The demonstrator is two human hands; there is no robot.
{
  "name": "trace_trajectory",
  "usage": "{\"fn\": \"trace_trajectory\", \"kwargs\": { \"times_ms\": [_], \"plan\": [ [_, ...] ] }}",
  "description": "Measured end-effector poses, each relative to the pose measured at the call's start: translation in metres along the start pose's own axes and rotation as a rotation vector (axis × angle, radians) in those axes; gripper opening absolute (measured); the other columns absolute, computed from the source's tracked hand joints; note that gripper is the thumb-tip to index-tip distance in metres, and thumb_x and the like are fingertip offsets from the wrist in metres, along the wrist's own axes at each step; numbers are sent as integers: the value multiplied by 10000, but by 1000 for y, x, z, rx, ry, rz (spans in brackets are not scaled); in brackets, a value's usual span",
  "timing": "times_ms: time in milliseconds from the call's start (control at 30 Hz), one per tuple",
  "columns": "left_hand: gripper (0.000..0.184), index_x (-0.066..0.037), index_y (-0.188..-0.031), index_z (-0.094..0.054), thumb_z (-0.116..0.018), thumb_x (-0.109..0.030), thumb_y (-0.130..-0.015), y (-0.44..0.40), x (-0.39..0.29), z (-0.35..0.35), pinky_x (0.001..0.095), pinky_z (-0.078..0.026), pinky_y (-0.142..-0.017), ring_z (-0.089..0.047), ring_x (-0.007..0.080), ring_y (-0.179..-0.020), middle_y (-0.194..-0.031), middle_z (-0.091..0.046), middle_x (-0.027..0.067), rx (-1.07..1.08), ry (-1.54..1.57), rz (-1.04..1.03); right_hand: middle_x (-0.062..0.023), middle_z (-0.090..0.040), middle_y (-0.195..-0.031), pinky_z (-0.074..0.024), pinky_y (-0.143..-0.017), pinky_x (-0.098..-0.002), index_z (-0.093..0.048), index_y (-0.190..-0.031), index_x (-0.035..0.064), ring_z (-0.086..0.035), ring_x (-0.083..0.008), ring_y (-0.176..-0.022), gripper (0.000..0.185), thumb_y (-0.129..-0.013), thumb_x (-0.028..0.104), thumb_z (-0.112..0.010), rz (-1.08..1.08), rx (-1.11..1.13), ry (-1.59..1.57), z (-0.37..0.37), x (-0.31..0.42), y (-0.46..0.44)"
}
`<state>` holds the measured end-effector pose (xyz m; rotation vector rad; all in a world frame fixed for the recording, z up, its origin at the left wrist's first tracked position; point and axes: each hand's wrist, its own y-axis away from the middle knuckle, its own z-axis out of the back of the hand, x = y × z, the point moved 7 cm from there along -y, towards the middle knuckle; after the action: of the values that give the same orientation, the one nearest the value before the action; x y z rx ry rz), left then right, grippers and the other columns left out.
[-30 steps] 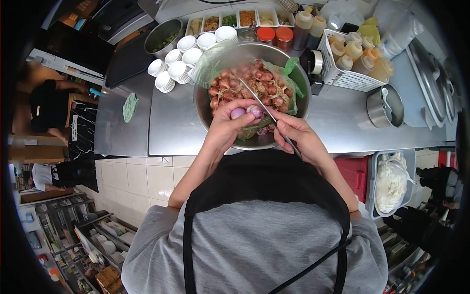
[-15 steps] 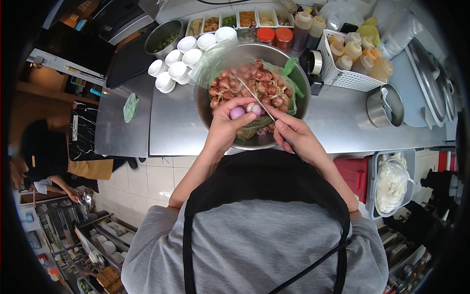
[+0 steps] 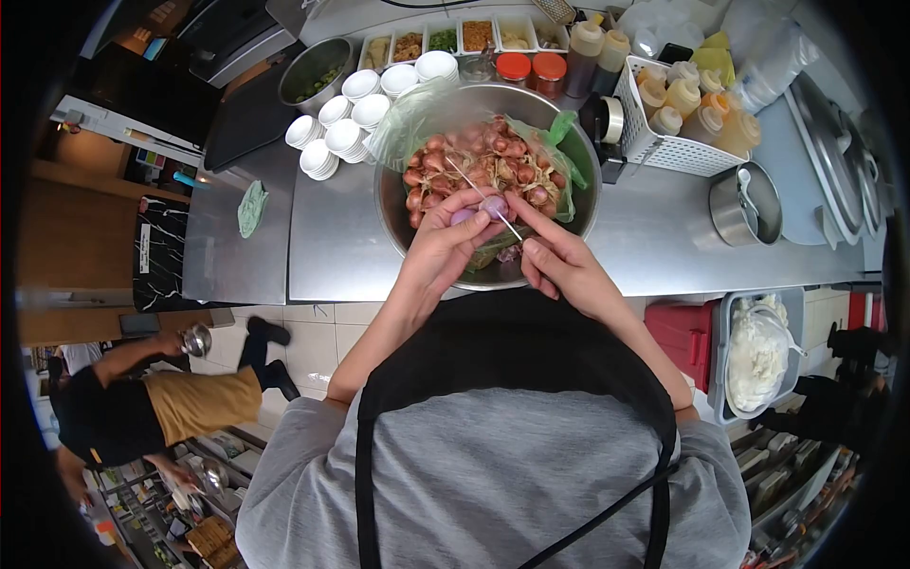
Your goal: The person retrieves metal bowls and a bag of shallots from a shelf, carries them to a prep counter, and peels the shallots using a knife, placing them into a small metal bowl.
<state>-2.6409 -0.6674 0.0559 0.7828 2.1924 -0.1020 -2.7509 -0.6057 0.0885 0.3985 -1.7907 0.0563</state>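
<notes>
Many reddish shallots (image 3: 493, 152) fill a green plastic bag (image 3: 561, 142) inside a large steel bowl (image 3: 595, 204). Over the bowl's near part, my left hand (image 3: 444, 235) is closed around peeled purple shallots (image 3: 494, 206). My right hand (image 3: 561, 254) is closed on a knife; its narrow blade (image 3: 510, 226) lies against the shallot at my left fingertips and points up and left. The knife's handle is hidden in my right palm.
Stacked white bowls (image 3: 345, 137) stand left of the steel bowl. Behind are red-lidded jars (image 3: 513, 68); to the right, a white basket (image 3: 678, 156) of bottles and a steel pot (image 3: 746, 220). A co-worker (image 3: 133, 408) is at far left, carrying metal bowls.
The blade has dropped lower across the shallot, and my right index finger has come to the shallot. The co-worker at left has moved down the view and nearer the middle.
</notes>
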Motion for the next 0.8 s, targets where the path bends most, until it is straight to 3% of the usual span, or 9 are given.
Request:
{"fn": "trace_trajectory", "kwargs": {
  "times_ms": [233, 333, 433, 600, 800],
  "plan": [
    [336, 30, -1124, -485, -562, -61, -811, 0, 5, 1, 307, -416, -922, -523, 174, -1002, -1037, -556, 93, 49, 120, 37, 21, -398, -584, -300, -448, -173, -294, -1344, 163, -347, -43, -490, 427, -921, 160, -351, -97, 33, -95, 9, -9, -2],
    [316, 22, -1111, -491, -558, -60, -813, 0, 7, -1, 307, -414, -925, -527, 164, -991, -1021, -560, 82, 32, 130, 63, 27, -392, -590, -303, -452, -176, -306, -1340, 156, -348, -49, -502, 434, -911, 122, -359, -90, 33, -144, 9, -9, -3],
    [295, 8, -1101, -495, -556, -50, -818, -3, 8, 1, 304, -428, -912, -538, 173, -976, -1033, -550, 95, 14, 156, 25, 33, -380, -598, -308, -461, -175, -330, -1330, 164, -350, -47, -520, 431, -905, 106, -371, 29, -18, 6, 1, 7, -1],
    [266, 4, -1075, -494, -553, -47, -821, -3, 7, 4, 298, -442, -894, -546, 170, -964, -1019, -555, 94, 21, 137, -21, 36, -381, -605, -303, -467, -167, -367, -1313, 182, -346, -41, -524, 394, -920, 142, -368, 43, -49, 148, 2, 9, -2],
    [289, -1, -1099, -497, -547, -48, -818, 0, 3, -2, 308, -426, -915, -526, 169, -1006, -1038, -549, 80, -6, 104, 8, 24, -410, -606, -293, -449, -167, -370, -1307, 160, -339, -42, -484, 385, -923, 182, -388, 28, -150, 85, 21, 2, -2]
  ]
}}
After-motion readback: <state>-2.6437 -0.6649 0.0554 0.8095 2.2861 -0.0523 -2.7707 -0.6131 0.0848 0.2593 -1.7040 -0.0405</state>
